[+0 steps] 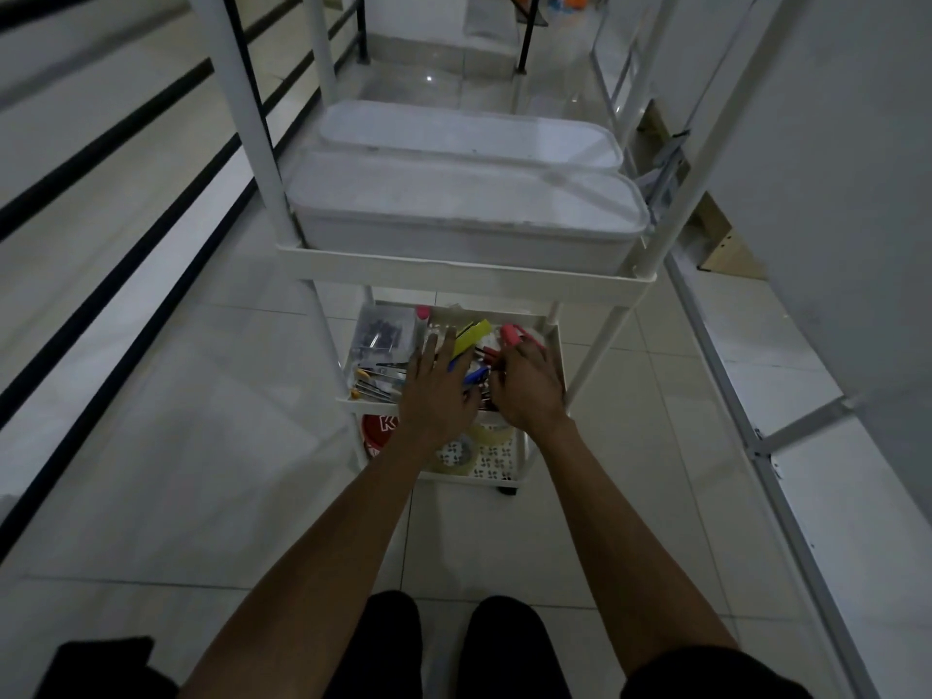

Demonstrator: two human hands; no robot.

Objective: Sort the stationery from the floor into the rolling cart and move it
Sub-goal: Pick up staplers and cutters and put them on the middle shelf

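**Both hands reaching into the cart's middle shelf**

A white rolling cart (454,280) is standing on the pale tiled floor (201,421), filling the centre of the view, with a black-barred railing (101,204) running along at 9 o'clock and a white frame (756,396) leaning along the wall at 3 o'clock. On the cart's upper tier two long white lidded bins (464,204) are lying side by side, touching each other, at 12 o'clock from the hands.

The person is bending over the cart, dark-clad legs (444,643) showing at 6 o'clock, and both bare forearms are stretching toward the middle shelf (552,340). The left hand (436,391) is lying palm down with fingers spread flat over the stationery (474,355), not visibly gripping anything. The right hand (527,385), just at 3 o'clock of the left, is curling its fingers down into the same heap; whether it is actually clasping a piece cannot be told.

The stationery is sitting on that middle shelf: a clear box of dark clips (386,333) at 10 o'clock of the left hand, a yellow piece (474,333) and a pink-red piece (509,335) at 12 o'clock, a blue pen (474,375) between the hands. On the bottom shelf, at 6 o'clock of the hands, a red roll (381,431) and clear tape rolls (456,459) are lying.
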